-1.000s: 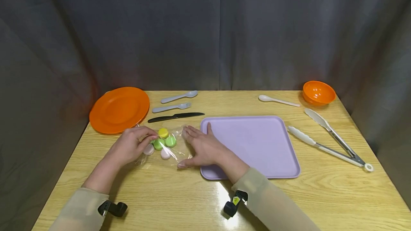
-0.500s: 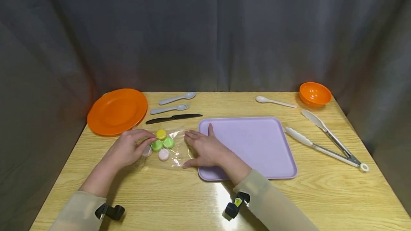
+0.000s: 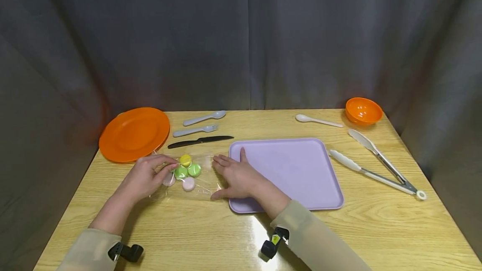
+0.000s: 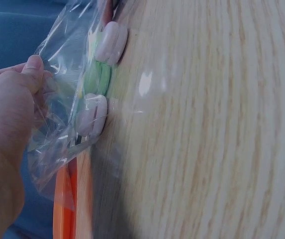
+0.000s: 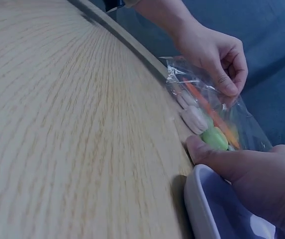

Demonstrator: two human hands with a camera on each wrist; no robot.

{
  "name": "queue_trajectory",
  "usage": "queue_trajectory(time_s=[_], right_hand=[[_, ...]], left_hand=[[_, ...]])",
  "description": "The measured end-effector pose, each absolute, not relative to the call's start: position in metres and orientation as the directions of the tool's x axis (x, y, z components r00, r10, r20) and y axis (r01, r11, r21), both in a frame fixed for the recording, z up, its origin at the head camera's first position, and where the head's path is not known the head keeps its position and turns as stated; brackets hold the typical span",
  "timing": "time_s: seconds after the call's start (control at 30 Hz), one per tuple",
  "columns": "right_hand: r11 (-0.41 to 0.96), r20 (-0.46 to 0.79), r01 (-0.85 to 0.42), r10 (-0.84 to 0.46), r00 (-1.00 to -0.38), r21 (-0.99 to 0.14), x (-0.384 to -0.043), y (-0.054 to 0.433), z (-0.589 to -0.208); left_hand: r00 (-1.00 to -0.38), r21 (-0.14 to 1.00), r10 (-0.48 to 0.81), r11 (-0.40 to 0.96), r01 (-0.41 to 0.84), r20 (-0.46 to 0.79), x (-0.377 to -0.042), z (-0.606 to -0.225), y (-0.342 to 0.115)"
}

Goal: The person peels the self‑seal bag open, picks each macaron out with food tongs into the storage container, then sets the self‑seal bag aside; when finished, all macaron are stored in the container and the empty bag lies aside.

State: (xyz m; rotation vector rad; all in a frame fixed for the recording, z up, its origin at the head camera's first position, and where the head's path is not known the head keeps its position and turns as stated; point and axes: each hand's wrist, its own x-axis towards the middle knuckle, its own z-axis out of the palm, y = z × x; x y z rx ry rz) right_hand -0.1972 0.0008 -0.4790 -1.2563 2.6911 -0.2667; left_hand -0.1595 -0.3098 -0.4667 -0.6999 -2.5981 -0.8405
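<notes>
A clear plastic bag (image 3: 204, 188) lies on the table between the two hands. Inside are several macarons: a yellow one (image 3: 185, 160), green ones (image 3: 194, 170) and pale pink ones (image 3: 188, 184). My left hand (image 3: 144, 177) pinches the top film of the bag between thumb and fingers; the left wrist view shows the film (image 4: 62, 64) raised from the macarons there. At the bag's right end, my right hand (image 3: 241, 177) lies with fingers spread, its thumb and fingertips at the plastic. Its palm is over the left edge of a lilac tray (image 3: 290, 175).
An orange plate (image 3: 134, 134) stands at the back left. Beside it lie a grey spoon (image 3: 204, 118), a grey fork (image 3: 196, 131) and a black knife (image 3: 201, 141). Toward the right are a white spoon (image 3: 319, 121), an orange bowl (image 3: 363, 111) and spread tongs (image 3: 380, 170).
The whole head view has drifted slightly, so everything appears a little farther left and lower. Both hands keep nearly the same places at the bag, the left still pinching the film.
</notes>
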Motion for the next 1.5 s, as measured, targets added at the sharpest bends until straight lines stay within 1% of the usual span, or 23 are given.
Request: queue_trajectory(time_s=[0.1,0.2,0.33,0.4,0.6,0.73,0.87,1.07,1.2,1.33,1.4,1.5], right_hand=[[0.603,-0.035,-0.758,-0.788,-0.615,-0.248,-0.197,0.005,-0.477],[0.568,0.021,-0.767,-0.799,-0.6,-0.298,-0.197,0.01,-0.472],[0.53,0.111,-0.765,-0.791,-0.601,-0.366,-0.197,0.021,-0.46],[0.517,0.148,-0.76,-0.78,-0.607,-0.394,-0.198,0.028,-0.454],[0.492,0.206,-0.718,-0.736,-0.645,-0.491,-0.196,0.055,-0.43],[0.488,0.248,-0.696,-0.695,-0.675,-0.526,-0.194,0.08,-0.414],[0.512,0.281,-0.671,-0.642,-0.714,-0.536,-0.192,0.111,-0.4],[0.572,0.301,-0.632,-0.57,-0.764,-0.523,-0.188,0.157,-0.385],[0.592,0.318,-0.613,-0.532,-0.785,-0.523,-0.187,0.188,-0.379],[0.631,0.346,-0.604,-0.496,-0.796,-0.486,-0.186,0.219,-0.378],[0.657,0.342,-0.589,-0.479,-0.808,-0.471,-0.185,0.236,-0.378],[0.688,0.293,-0.534,-0.447,-0.845,-0.491,-0.183,0.261,-0.38]], left_hand=[[-0.829,0.456,0.348,0.709,0.539,0.438,-0.159,-0.468,-0.309],[-0.834,0.457,0.338,0.715,0.529,0.436,-0.158,-0.468,-0.309],[-0.847,0.469,0.322,0.721,0.509,0.423,-0.156,-0.469,-0.31],[-0.85,0.472,0.318,0.724,0.504,0.42,-0.156,-0.47,-0.31],[-0.847,0.465,0.316,0.727,0.505,0.427,-0.154,-0.47,-0.312],[-0.848,0.466,0.317,0.726,0.506,0.425,-0.154,-0.47,-0.311],[-0.85,0.468,0.32,0.726,0.504,0.419,-0.155,-0.469,-0.31],[-0.851,0.462,0.315,0.733,0.499,0.42,-0.154,-0.47,-0.311],[-0.843,0.452,0.324,0.732,0.511,0.428,-0.155,-0.47,-0.311],[-0.852,0.459,0.317,0.736,0.498,0.416,-0.154,-0.471,-0.311],[-0.856,0.46,0.312,0.74,0.491,0.412,-0.155,-0.471,-0.31],[-0.857,0.455,0.311,0.744,0.489,0.411,-0.155,-0.471,-0.31]])
